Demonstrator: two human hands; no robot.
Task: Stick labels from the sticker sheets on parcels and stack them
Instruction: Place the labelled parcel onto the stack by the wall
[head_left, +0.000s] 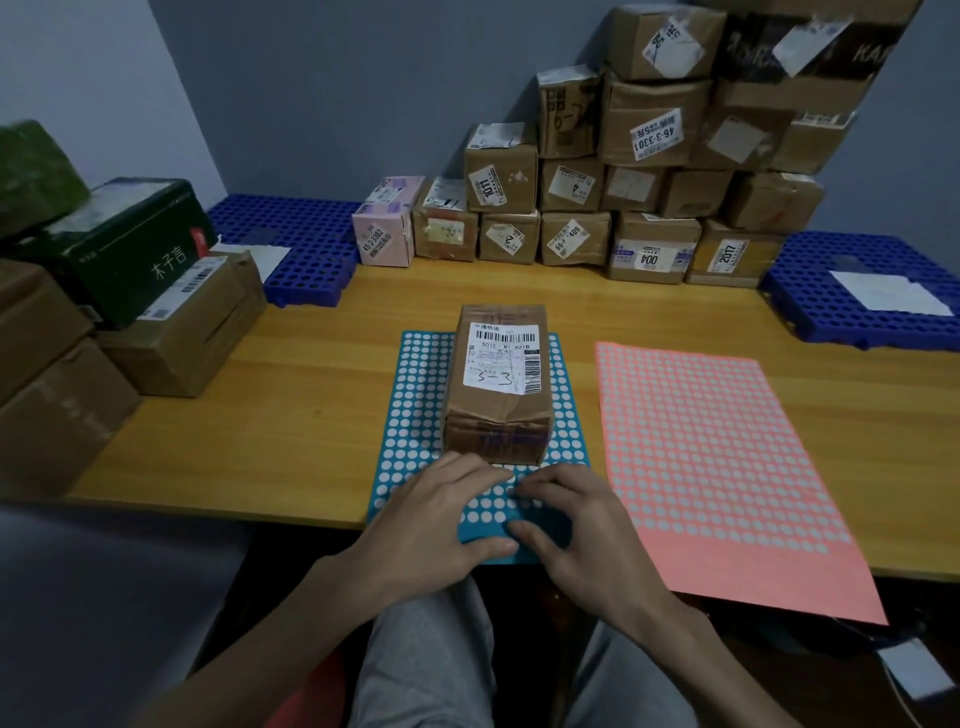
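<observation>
A brown cardboard parcel (497, 382) with a white barcode label on top lies on a blue sticker sheet (415, 415) at the table's near edge. My left hand (441, 519) lies on the sheet's near part with fingers stretched flat. My right hand (566, 525) is beside it, fingers bent, fingertips down on the sheet near my left fingertips. Whether it pinches a sticker is hidden. A pink sticker sheet (717, 467) lies to the right and overhangs the table edge.
A stack of labelled cardboard parcels (649, 156) rises against the back wall. More boxes (156, 322) and a dark green box (130, 244) sit at the left. Blue perforated trays (306, 244) (841, 296) lie at back left and right. The wooden table (285, 405) holds all of it.
</observation>
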